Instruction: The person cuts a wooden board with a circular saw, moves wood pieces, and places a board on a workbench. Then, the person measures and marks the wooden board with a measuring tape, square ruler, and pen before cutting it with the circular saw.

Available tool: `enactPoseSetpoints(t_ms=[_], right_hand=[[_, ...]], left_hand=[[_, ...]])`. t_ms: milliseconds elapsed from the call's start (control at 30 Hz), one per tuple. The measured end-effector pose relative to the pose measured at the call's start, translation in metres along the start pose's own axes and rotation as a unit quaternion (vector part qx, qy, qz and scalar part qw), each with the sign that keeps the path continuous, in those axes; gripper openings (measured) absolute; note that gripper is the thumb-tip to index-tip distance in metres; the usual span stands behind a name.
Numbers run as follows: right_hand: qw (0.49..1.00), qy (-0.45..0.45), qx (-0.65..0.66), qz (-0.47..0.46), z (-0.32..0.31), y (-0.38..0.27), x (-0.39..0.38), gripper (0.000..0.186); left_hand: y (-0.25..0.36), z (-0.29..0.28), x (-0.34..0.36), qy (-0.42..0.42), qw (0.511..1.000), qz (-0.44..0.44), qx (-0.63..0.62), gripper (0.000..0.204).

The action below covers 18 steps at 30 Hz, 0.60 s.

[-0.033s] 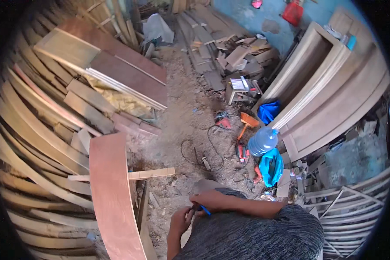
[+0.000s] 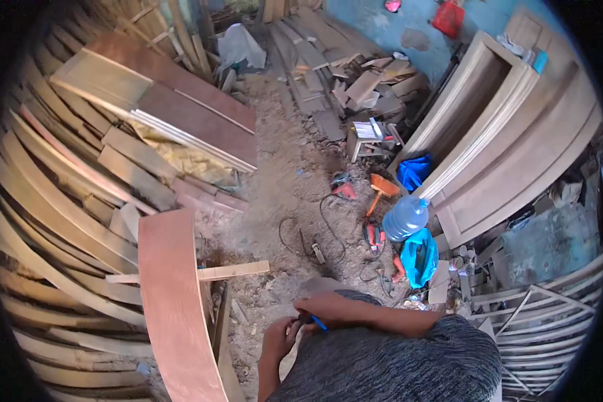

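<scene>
My hands meet in front of my body, close to my dark grey shirt (image 2: 395, 355). My right hand (image 2: 328, 309) is closed, and a slim blue pen-like thing (image 2: 319, 323) sticks out under its fingers. A small dark piece shows between the two hands, too small to name. My left hand (image 2: 278, 340) is closed with its fingertips against that dark piece. What its fingers hold is hidden. To the left of my hands, a long reddish-brown wood panel (image 2: 174, 295) lies across a light wooden bar (image 2: 234, 270).
Long planks (image 2: 67, 221) are stacked on the left, beside more panels (image 2: 194, 120). Corded red power tools (image 2: 375, 236), an orange brush (image 2: 384, 185), a blue water jug (image 2: 406, 218) and a turquoise bag (image 2: 419, 258) lie on the dusty floor. Wooden frames (image 2: 476, 114) lean at right.
</scene>
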State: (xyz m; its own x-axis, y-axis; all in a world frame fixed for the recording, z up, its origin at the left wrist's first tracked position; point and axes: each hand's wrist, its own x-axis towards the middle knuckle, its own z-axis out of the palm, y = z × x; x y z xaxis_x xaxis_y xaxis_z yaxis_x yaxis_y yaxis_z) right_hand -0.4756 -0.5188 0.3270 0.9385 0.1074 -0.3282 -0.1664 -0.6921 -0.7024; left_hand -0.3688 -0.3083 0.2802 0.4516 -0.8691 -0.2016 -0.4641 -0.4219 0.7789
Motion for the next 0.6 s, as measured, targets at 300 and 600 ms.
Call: enactPoseSetpoints(t_ms=[300, 600], right_hand=[[0.989, 0.145, -0.001, 0.012, -0.080, 0.090, -0.023, 0.062], [0.949, 0.205, 0.214, 0.105, -0.237, 0.370, 0.019, 0.061]], left_hand=[[0.028, 0.042, 0.121, -0.007, 0.980, -0.032, -0.198, 0.065], [-0.018, 0.118, 0.346, -0.047, 0.937, -0.204, -0.279, 0.061]])
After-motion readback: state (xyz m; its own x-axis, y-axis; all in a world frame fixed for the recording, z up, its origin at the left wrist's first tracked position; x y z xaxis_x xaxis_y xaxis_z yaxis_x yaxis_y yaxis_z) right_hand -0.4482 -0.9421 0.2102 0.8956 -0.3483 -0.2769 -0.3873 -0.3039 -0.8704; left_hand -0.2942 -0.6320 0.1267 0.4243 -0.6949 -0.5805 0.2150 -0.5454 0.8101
